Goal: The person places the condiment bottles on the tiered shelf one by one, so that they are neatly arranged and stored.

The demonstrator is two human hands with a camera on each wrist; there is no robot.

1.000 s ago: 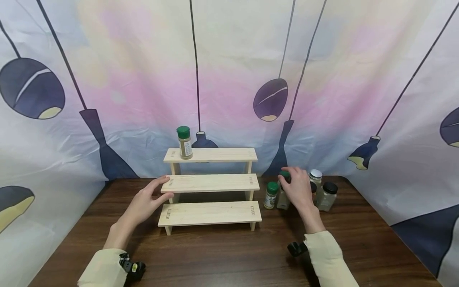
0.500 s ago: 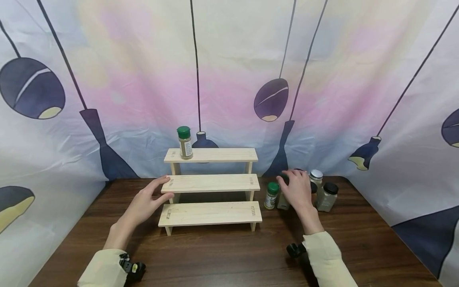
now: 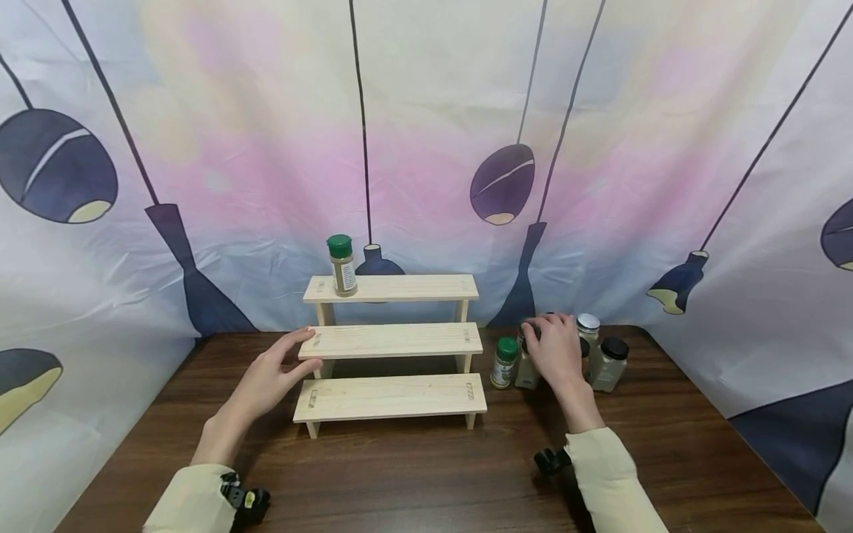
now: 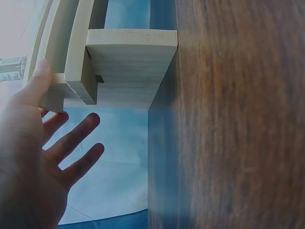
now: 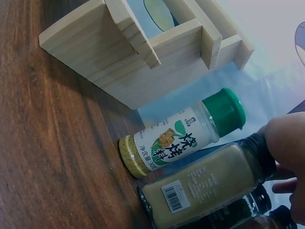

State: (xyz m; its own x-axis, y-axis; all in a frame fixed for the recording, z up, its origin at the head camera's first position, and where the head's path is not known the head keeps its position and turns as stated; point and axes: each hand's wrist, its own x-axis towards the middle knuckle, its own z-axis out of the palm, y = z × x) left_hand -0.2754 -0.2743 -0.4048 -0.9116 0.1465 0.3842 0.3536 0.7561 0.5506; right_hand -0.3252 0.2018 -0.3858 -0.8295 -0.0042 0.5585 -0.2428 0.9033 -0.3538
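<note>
My left hand (image 3: 263,377) holds the left end of the middle step of a pale wooden three-step rack (image 3: 389,396), thumb and index finger at opposite edges. In the left wrist view its other fingers (image 4: 78,133) spread free. My right hand (image 3: 554,349) is over a cluster of spice jars right of the rack. In the right wrist view it pinches the black cap of a square jar of tan powder (image 5: 202,183), which stands upright. Beside that jar stands a green-capped seasoning bottle (image 5: 174,138). Another green-capped bottle (image 3: 343,266) stands on the top step's left end.
Behind and right of my right hand are a white-capped jar (image 3: 588,326) and a black-capped jar (image 3: 609,366). More dark-capped jars are partly hidden by the hand. The brown wooden table (image 3: 400,481) ends at a patterned cloth backdrop (image 3: 426,148).
My right hand shifts slightly among the jars, and its fingers draw in on the cap. The green cap beside it earlier is no longer visible. The left hand stays on the rack.
</note>
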